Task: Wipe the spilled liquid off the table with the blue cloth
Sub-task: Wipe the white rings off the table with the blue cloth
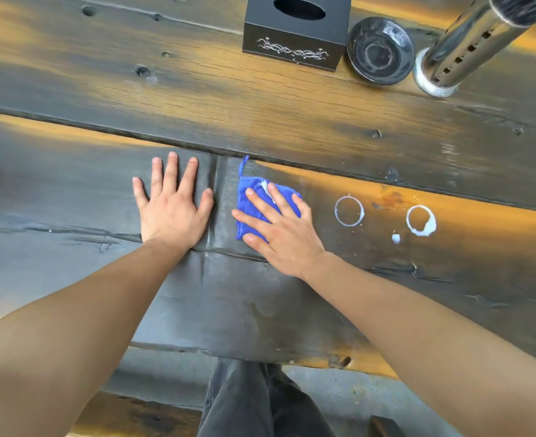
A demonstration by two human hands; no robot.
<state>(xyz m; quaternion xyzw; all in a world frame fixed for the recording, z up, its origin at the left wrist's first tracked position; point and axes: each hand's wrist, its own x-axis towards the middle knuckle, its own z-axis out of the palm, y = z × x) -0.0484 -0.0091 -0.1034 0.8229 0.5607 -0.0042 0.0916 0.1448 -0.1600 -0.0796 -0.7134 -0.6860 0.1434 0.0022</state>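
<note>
While the right hand [279, 228] lies flat with fingers spread, it is pressing the small folded blue cloth [254, 200] onto the dark weathered plank table [260, 121]; nothing is pinched here, the palm and fingers simply pin the fabric down. The left hand [173, 203] rests open and empty on the wood just beyond the cloth's far edge from the spill, bracing.

Well out past the little-finger side of that working hand sit the white liquid rings [349, 211], a second ring [420, 220] beyond the first, and a small white droplet [395, 238] near it, all apart from the cloth and seemingly untouched.

To do this well, I'd say keep the pressure even, sweep across both rings in one pass, and gather the liquid inward instead of smearing it outward.

The cloth's long axis runs roughly away from the person, tilted slightly, with a thin loop [244, 164] pointing off its far corner. A white smear already shows on the fabric between the fingers.
</note>
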